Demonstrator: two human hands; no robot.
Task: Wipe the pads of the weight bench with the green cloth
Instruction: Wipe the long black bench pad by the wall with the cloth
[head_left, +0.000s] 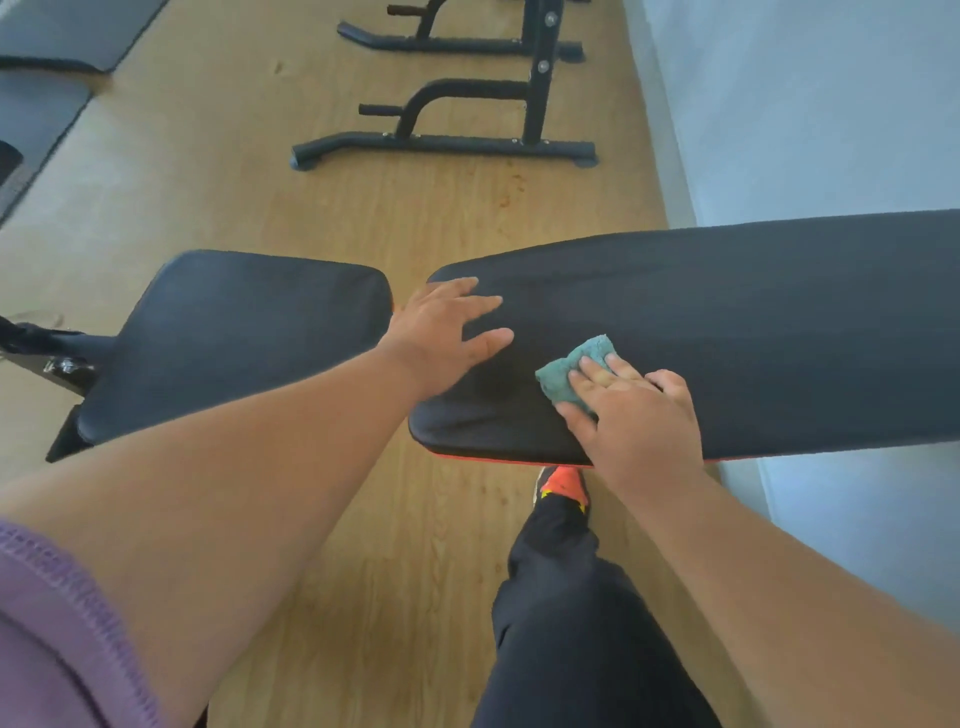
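The weight bench has two black pads: a long back pad (753, 332) running off to the right and a shorter seat pad (234, 338) at the left, with a gap between them. A small green cloth (569, 369) lies on the near left end of the long pad. My right hand (634, 415) presses flat on the cloth with straight fingers, covering its right part. My left hand (447, 332) rests open on the left end of the long pad, fingers spread, a little left of the cloth.
Wooden floor lies under the bench. A black metal rack base (447, 145) stands beyond it, a second one (457, 41) farther back. Dark mats (47, 104) lie at the far left. A pale wall (805, 104) runs along the right. My leg and orange shoe (563, 483) are below the pad.
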